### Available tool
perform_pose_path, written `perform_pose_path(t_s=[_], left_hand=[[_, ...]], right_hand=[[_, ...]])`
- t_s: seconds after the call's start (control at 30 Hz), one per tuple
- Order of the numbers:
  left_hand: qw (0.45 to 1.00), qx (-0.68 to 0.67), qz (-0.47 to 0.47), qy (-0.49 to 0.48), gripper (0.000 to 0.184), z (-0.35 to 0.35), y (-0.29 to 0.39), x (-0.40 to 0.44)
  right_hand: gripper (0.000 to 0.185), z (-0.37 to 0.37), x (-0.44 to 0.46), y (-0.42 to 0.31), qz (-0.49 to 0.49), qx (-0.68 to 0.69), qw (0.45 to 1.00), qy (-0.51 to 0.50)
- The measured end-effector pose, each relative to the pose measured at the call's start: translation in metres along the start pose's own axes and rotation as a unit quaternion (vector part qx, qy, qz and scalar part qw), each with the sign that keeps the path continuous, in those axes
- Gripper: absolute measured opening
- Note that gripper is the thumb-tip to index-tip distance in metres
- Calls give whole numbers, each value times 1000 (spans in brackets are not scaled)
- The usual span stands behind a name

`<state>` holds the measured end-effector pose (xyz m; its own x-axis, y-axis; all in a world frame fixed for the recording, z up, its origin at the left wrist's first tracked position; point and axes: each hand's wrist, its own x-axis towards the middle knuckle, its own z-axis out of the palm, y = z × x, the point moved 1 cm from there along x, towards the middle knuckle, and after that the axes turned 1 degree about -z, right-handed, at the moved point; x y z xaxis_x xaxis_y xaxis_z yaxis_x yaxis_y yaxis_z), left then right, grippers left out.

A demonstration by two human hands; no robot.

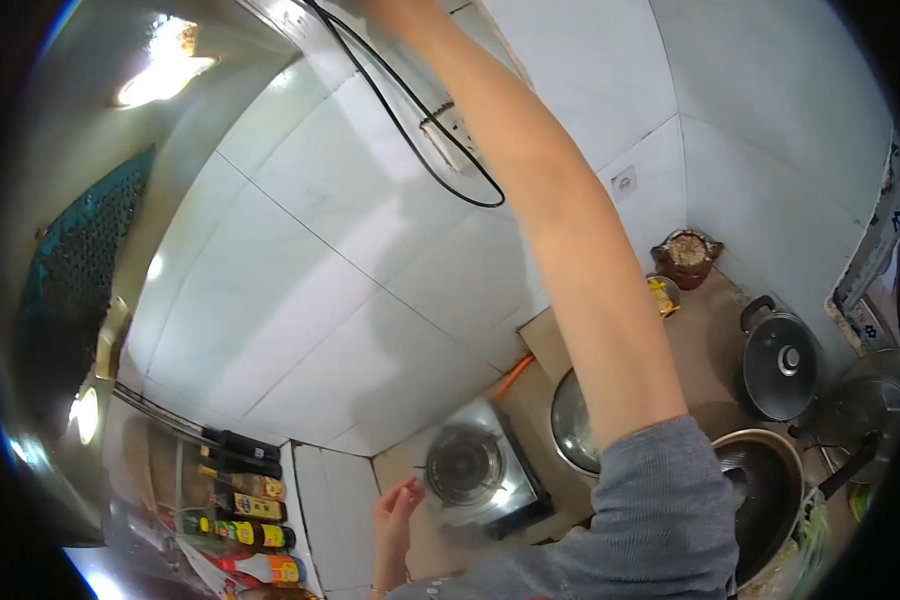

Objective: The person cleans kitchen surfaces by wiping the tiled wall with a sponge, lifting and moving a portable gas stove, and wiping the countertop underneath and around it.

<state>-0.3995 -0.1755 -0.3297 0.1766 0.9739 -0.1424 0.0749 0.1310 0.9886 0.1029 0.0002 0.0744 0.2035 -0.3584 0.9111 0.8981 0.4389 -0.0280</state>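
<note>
Above the stove, along the wall, a high reach appears to be the step in hand. Right arm stretched up across the view; the right hand is cut off by the top edge, so whether anything is gripped cannot be told. Left hand held low, seen against the stove's near edge: fingers loosely bent, nothing seen in them; contact with the stove cannot be judged.

Nearest the raised forearm, a black cable is hung in a long loop, its upper end lost past the frame. Behind it, a socket is fixed to the wall, partly covered by the arm. To the left, the hood is lit by lamps.

For the next move, a sure hold up high seems called for, with the cable's loop kept off the forearm and the left hand kept clear of the burner.

Farther out: bottles ranged at lower left; on the tabletop, a lidded pot and a pan at right.
</note>
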Motion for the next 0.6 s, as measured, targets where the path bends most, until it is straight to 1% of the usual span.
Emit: perform_pose_path(t_s=[0.03,0.1,0.13,0.17,0.2,0.23,0.3,0.37,0.4,0.43,0.5,0.53,0.6], left_hand=[[1000,6,7,2,31,-1,3,1],[1000,16,10,8,27,-4,6,-1],[1000,15,15,10,28,-6,5,-1],[1000,16,15,11,28,-8,6,1],[1000,21,18,8,28,-8,7,0],[999,26,19,5,29,-10,5,-4],[1000,27,14,1,30,-12,1,-3],[1000,28,11,-2,31,-10,-4,-2],[1000,23,3,-6,31,-7,-5,-2],[1000,18,-6,-9,31,-5,-7,-3],[999,35,-4,-26,30,5,-2,-4],[998,56,1,-43,30,9,0,-4],[997,47,3,-63,30,11,-2,-2]], right_hand=[[23,14,10,6,1,0,1000,10],[20,36,24,15,39,-47,995,-77],[20,43,23,18,41,-47,995,-73],[19,49,17,20,16,-29,999,-40],[20,48,6,19,-5,-13,1000,-11],[20,46,-8,19,1,-14,1000,-17],[21,33,-26,15,-6,-14,997,-71],[18,27,-63,17,-18,-34,995,-90],[28,24,-83,19,-27,-55,992,-108],[28,21,-99,19,-28,-56,992,-111],[28,13,-126,16,-49,-111,976,-182],[28,5,-138,12,-51,-113,975,-183],[23,-11,-159,6,-34,-119,951,-284]])
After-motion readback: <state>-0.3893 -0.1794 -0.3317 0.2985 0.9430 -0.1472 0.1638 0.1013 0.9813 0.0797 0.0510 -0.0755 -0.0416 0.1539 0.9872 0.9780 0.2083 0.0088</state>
